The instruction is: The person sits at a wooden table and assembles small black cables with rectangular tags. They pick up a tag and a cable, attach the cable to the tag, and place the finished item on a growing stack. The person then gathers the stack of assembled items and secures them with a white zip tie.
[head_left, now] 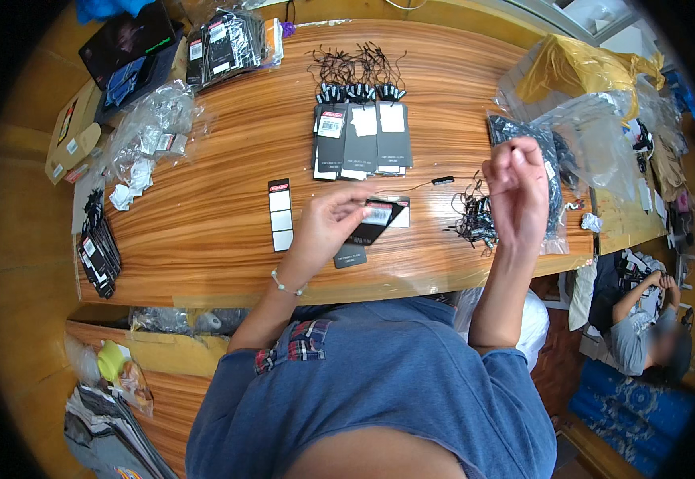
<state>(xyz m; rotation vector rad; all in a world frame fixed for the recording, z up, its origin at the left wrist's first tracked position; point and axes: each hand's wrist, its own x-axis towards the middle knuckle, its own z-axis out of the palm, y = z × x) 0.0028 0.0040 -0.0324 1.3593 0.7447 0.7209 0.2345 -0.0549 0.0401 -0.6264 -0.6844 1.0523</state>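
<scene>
My left hand point(333, 217) pinches a black hang tag point(378, 217) with a white sticker, tilted above the table. From the tag's upper end a thin cord runs right to a small black plastic seal point(442, 180). Partly under that tag lie a grey hang tag point(351, 256) and a piece with a white label point(400, 214). Left of the hand lies a label strip point(281, 219) with white stickers. My right hand point(518, 188) is raised with curled fingers, above a tangle of black tag cords point(473, 215); what its fingertips hold, if anything, cannot be made out.
Strung grey tags point(361, 140) lie in stacks at the table's middle back. More tags stand at the left edge point(98, 254) and the back left point(232, 44). Clear plastic bags point(152, 120) lie left; a dark bagged bundle point(515, 132) lies right. Another person point(643, 327) sits far right.
</scene>
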